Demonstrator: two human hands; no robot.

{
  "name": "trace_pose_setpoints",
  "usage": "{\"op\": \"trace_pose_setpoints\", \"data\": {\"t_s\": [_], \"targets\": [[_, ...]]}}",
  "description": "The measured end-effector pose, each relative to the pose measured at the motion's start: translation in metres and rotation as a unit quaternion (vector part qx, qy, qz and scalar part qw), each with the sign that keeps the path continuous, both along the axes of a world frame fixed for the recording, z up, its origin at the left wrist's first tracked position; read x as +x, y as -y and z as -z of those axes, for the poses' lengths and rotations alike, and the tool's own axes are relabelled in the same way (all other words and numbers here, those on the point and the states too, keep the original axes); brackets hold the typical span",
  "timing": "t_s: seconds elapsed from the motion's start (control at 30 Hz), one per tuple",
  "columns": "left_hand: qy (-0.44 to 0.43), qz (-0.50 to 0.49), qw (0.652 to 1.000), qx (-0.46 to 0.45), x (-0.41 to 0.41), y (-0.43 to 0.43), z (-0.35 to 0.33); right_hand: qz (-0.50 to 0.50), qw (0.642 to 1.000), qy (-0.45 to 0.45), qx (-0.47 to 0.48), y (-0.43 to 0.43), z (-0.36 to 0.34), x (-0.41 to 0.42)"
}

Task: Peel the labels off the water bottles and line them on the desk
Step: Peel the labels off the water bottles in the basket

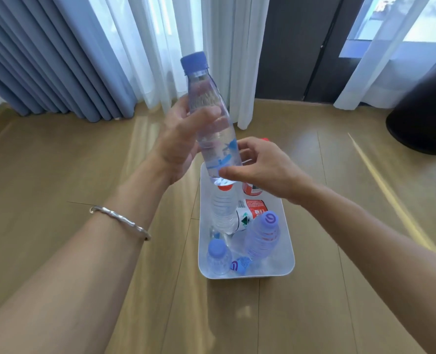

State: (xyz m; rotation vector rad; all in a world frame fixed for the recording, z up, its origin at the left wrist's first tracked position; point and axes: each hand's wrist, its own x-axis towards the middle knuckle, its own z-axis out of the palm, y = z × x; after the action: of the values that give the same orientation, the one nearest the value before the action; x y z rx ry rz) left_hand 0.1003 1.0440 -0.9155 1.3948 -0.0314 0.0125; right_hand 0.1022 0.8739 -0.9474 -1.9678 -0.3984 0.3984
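The left hand grips a blue-capped water bottle (tilted, cap toward 11 o'clock) while the right hand, at 5 o'clock, pinches its base

Label print on the held bottle is blurred. Fingers of the left hand sit behind it. The right hand hides the far end of the bin (red-labelled bottles partly covered). The right edge crops the dark object.
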Motion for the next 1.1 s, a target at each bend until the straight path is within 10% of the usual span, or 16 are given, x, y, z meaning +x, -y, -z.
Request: {"op": "trace_pose_setpoints", "data": {"t_s": [0.17, 0.3, 0.43, 1.1], "targets": [[-0.037, -0.045, 0.988, 0.143, -0.003, 0.004, -0.001, 0.099, 0.993, 0.064, -0.015, -0.002, 0.009, -0.002], [-0.15, -0.09, 0.981, 0.082, -0.007, 0.009, 0.008, 0.127, 0.984, 0.12, -0.039, 0.0, 0.004, -0.001], [-0.132, -0.168, 0.977, -0.011, -0.005, 0.018, 0.006, 0.1, 0.981, 0.15, -0.07, -0.009, 0.005, -0.005], [-0.059, -0.21, 0.954, 0.205, 0.001, 0.03, 0.008, 0.064, 0.964, 0.244, -0.088, -0.013, 0.001, 0.008]]}}
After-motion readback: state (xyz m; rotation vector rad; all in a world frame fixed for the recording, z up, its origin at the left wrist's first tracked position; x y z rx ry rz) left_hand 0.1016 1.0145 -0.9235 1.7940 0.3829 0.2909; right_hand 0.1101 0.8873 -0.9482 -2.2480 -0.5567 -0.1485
